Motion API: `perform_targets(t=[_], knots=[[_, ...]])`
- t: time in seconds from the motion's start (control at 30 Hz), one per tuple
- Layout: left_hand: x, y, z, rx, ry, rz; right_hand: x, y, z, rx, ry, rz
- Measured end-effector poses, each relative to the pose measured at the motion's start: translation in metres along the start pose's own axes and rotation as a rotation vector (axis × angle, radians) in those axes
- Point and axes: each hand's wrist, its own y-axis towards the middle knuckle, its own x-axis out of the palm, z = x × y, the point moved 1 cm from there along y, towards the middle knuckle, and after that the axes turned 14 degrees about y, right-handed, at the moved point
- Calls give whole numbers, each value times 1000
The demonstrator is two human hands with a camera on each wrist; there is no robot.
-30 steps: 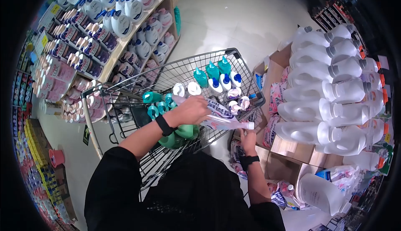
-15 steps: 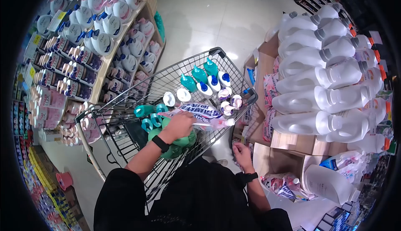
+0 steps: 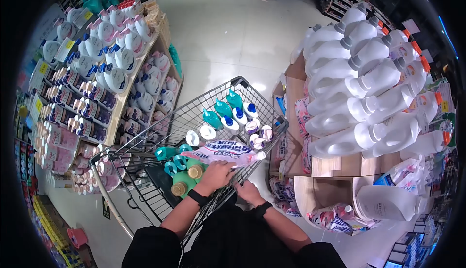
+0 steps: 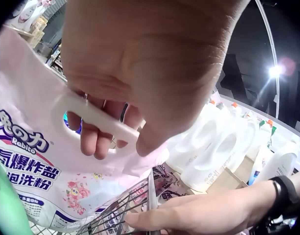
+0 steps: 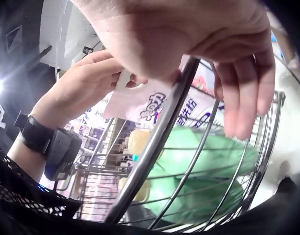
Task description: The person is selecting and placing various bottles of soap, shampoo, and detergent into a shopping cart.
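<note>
My left hand (image 3: 217, 175) holds a pink and white bag of washing powder (image 4: 27, 161) by its handle, with the fingers (image 4: 105, 142) through the handle hole. The bag lies nearly flat across the shopping cart (image 3: 162, 113), above two green bottles with tan caps (image 3: 179, 184). My right hand (image 3: 249, 193) is at the cart's near rim (image 5: 155, 147). In the right wrist view its fingers (image 5: 238, 98) hang loosely beside the rim and hold nothing.
Inside the cart stand teal pump bottles (image 3: 212, 119), white bottles with blue caps (image 3: 240, 115) and teal-capped bottles. Left of it is a shelf of body-wash bottles (image 3: 114, 76). On the right, large white jugs (image 3: 340, 139) lie on a wooden stand (image 3: 323, 166).
The washing powder bag has swung further over the cart, tan bottle caps now showing beside it. My right hand left the bag's white cap and moved left to the cart's rim.
</note>
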Motion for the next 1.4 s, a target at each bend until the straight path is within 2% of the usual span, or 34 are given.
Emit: perform_targets(t=[0.03, 0.13, 0.2, 0.3, 0.4, 0.5, 0.53, 0.6, 0.67, 0.73, 0.77, 0.87, 0.9, 0.93, 0.97, 1.03, 1.1, 1.17, 1.2, 1.27, 1.3, 1.37, 1.4], knots=[[-4, -14, 6, -6, 10, 9, 6, -11, 3, -22, 54, 49], [-34, -69, 33, -18, 54, 105, 15, -13, 21, -50, 215, 29], [-66, -115, 54, -294, 68, -330, 15, -17, 29, -71, 193, -7], [-93, -201, 75, -504, 119, -331, 14, -27, 35, -182, 147, 44], [-100, -305, 84, -703, 179, -331, 17, -8, 60, -265, 138, 45], [-125, -368, 105, -630, 190, -195, 17, -12, 52, -275, 124, 101], [-130, -382, 113, -644, 193, -197, 19, -8, 53, -292, 162, 108], [-141, -406, 130, -666, 181, 31, 18, 8, 59, -303, 174, 82], [-137, -428, 132, -696, 200, 73, 11, 19, 61, -395, 218, 40], [-127, -441, 127, -509, 262, 131, 5, 3, 49, -405, 150, 90], [-122, -442, 123, -502, 262, 136, -2, -6, 46, -396, 83, 159], [-106, -428, 123, -440, 223, 201, -7, 21, 66, -413, 60, 291], [-102, -422, 122, -428, 245, 242, -9, -17, 51, -341, -112, 248], [-98, -418, 121, -416, 266, 283, 4, -56, 47, -459, -98, 343], [-94, -414, 119, -409, 292, 353, 17, -86, 45, -554, -132, 371], [-89, -408, 120, -412, 288, 366, 42, -140, 48, -855, -155, 412], [-78, -395, 128, -418, 290, 394, 62, -199, 41, -1009, -86, 295], [-81, -388, 130, -389, 236, 379, 99, -241, 34, -969, -38, 146], [-92, -394, 124, -360, 207, 295, 126, -258, 28, -960, -35, 180], [-112, -397, 110, -230, 39, 226, 166, -283, 18, -994, -55, 40], [-121, -396, 104, -197, 23, 216, 174, -289, 18, -981, -54, 78], [-136, -386, 90, -31, -547, 160, 186, -299, 18, -963, -52, 150], [-144, -380, 74, 2, -568, 140, 190, -306, 15, -947, -53, 192]])
